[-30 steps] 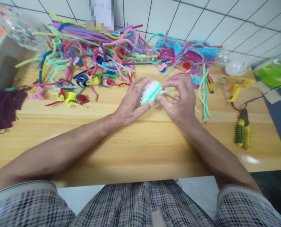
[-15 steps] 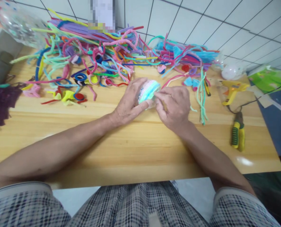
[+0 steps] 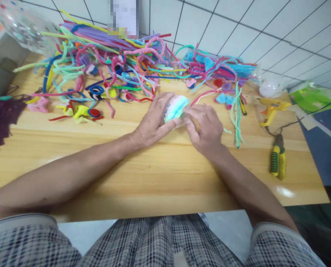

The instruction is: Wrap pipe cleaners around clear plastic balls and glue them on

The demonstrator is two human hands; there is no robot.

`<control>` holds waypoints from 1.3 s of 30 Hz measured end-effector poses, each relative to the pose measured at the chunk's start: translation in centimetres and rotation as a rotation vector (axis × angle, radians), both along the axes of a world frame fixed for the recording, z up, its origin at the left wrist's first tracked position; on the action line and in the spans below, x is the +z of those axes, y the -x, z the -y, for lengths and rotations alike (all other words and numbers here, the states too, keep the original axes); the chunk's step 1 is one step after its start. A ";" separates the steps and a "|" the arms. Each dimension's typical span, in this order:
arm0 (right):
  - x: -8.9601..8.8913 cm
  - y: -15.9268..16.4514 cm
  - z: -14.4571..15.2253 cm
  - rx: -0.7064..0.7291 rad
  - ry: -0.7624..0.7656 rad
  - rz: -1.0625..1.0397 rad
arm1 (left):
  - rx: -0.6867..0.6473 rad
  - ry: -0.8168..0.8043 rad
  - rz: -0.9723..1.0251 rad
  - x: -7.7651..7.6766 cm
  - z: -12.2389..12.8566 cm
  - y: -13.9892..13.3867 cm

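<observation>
My left hand (image 3: 156, 118) is wrapped around a rounded piece (image 3: 177, 106) striped in pastel pink, blue and mint, which looks wound from pipe cleaners. Its thumb presses along the near side and its fingers cover the far left. At the right edge of the piece, my right hand (image 3: 204, 127) pinches with thumb and forefinger. Whatever lies between those fingertips is too small and blurred to name. Both hands are above the middle of the wooden table (image 3: 154, 185). Just right of my right hand lie mint pipe cleaners (image 3: 236, 118).
A heap of coloured pipe cleaners (image 3: 98, 37) runs along the wall, with small finished shapes in front. At right are a yellow glue gun (image 3: 272, 108), a cutter knife (image 3: 243, 106) and green-and-yellow pliers (image 3: 278, 157). Dark purple fabric (image 3: 4, 120) lies at left.
The view has shifted slightly, so the table's right side sits further left. Both hands stay at the striped piece, my right fingertips a little further from its middle.
</observation>
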State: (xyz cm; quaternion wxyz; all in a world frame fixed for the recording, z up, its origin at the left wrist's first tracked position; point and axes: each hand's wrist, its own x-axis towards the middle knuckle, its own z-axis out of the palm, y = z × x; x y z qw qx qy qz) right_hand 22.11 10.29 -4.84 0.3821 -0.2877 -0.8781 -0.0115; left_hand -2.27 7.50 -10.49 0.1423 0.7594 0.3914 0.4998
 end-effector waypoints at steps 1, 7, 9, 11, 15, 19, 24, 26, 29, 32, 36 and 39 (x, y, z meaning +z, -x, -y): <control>-0.2 -0.1 0.0 0.010 -0.028 0.018 | -0.003 0.007 -0.003 0.0 0.0 0.1; -0.5 -0.1 -0.2 0.085 -0.067 0.045 | -0.018 0.043 -0.002 0.0 -0.3 0.6; -0.4 -0.1 -0.1 0.098 -0.104 0.056 | -0.021 0.045 0.000 0.0 -0.3 0.7; -0.4 -0.1 -0.1 0.116 -0.132 0.060 | -0.021 0.045 0.001 0.0 -0.3 0.7; -0.6 -0.3 -0.1 0.136 -0.103 0.070 | -0.019 0.048 0.003 0.1 -0.1 0.7; -1.0 -0.1 -0.1 0.159 -0.106 0.021 | -0.021 0.049 -0.003 0.3 0.1 0.9; -1.0 0.2 0.1 0.152 -0.028 0.065 | -0.020 0.084 -0.004 0.7 0.3 1.2; -0.9 0.2 0.2 0.155 -0.049 0.060 | -0.025 0.093 -0.007 0.9 0.5 1.2; -0.7 0.2 0.2 0.166 -0.086 0.045 | -0.030 0.100 -0.014 1.1 0.6 1.3; -0.8 0.0 0.0 0.174 -0.013 0.076 | -0.030 0.105 -0.024 1.1 0.6 1.3; -0.8 -0.2 -0.4 0.174 0.030 0.102 | -0.019 0.104 -0.015 0.8 0.4 1.1; -0.7 -0.4 -0.5 0.186 -0.019 0.089 | -0.010 0.102 0.012 0.5 0.4 0.8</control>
